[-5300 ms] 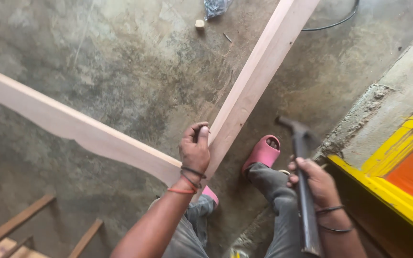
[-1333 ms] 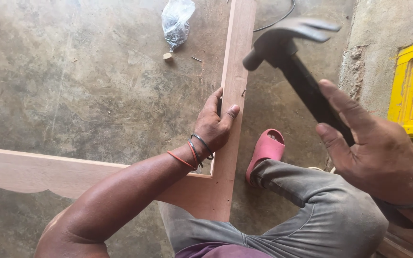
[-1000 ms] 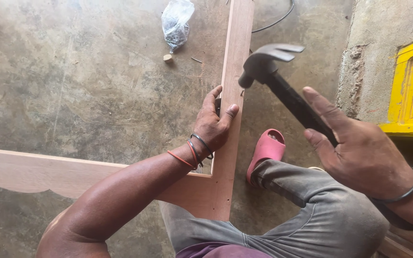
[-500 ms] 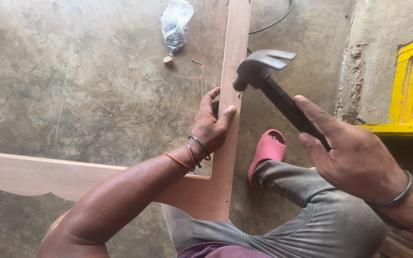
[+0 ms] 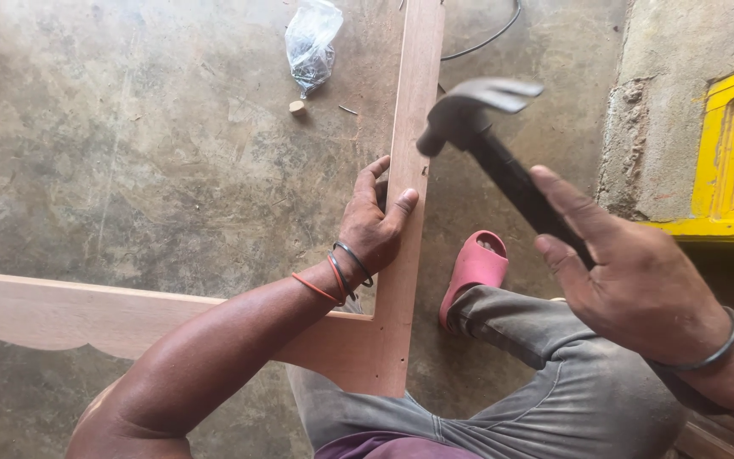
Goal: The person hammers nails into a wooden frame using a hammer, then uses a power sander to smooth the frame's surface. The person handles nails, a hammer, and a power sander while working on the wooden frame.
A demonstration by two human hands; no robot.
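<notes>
One head-worn camera looks steeply down, close over the concrete floor (image 5: 129, 170).

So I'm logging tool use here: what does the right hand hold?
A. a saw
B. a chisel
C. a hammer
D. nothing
C: the right hand grips the dark handle of a hammer, its head raised over the wooden board that the left hand steadies.
</notes>
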